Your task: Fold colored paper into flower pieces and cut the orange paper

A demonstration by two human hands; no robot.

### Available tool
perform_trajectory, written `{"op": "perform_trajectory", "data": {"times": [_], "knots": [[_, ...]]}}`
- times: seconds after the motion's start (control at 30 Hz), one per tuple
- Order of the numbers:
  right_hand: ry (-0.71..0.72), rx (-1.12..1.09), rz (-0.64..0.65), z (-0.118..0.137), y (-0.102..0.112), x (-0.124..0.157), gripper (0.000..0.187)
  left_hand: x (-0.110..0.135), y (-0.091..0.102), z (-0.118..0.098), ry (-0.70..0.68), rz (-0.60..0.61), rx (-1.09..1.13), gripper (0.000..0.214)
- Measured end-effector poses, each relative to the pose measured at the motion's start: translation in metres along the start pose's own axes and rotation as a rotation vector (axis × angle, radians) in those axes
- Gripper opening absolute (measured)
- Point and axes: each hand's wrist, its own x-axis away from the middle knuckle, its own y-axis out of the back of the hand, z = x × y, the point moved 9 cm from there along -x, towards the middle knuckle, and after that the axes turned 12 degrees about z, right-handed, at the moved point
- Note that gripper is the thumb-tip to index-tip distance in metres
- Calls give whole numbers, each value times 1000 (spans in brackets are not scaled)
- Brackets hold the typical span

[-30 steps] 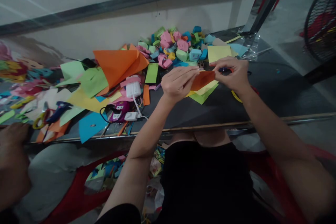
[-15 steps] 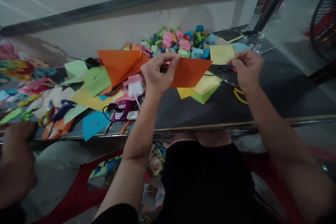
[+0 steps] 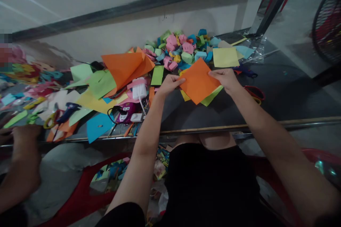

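Observation:
Between my hands is an orange square sheet of paper (image 3: 200, 82), turned so a corner points toward me. My left hand (image 3: 170, 84) pinches its left corner and my right hand (image 3: 225, 79) pinches its right corner. Under the orange sheet, edges of green paper (image 3: 212, 96) and yellow paper (image 3: 185, 95) show against the dark table. Just behind my right hand lies a pale yellow square of paper (image 3: 226, 57). Red-and-yellow-handled scissors (image 3: 255, 93) rest beside my right forearm, partly hidden by it.
Folded paper pieces (image 3: 186, 48) are heaped at the back. Left of me are large orange sheets (image 3: 124, 65), a purple power strip (image 3: 126, 112), a white plug adapter (image 3: 139, 88) and a blue glue gun (image 3: 66, 111). A co-worker's hand (image 3: 26, 133) rests at the far left edge.
My right hand has come left from beside the pale yellow square and now grips the orange sheet. The sheet has turned to a diamond and faces me. My left hand has moved slightly lower.

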Motion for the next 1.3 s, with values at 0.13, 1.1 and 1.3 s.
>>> {"op": "perform_trajectory", "data": {"times": [0.13, 1.1, 1.3], "knots": [[-128, 0, 27, -41, 4, 6, 31, 4, 16, 48, 63, -139, 120, 36], [61, -34, -505, -52, 34, 34, 38, -1, -65, -12, -331, -81, -678, 72], [-3, -119, -256, -43, -20, 39, 33, -8, -124, -40, -429, -108, -946, 71]]}}
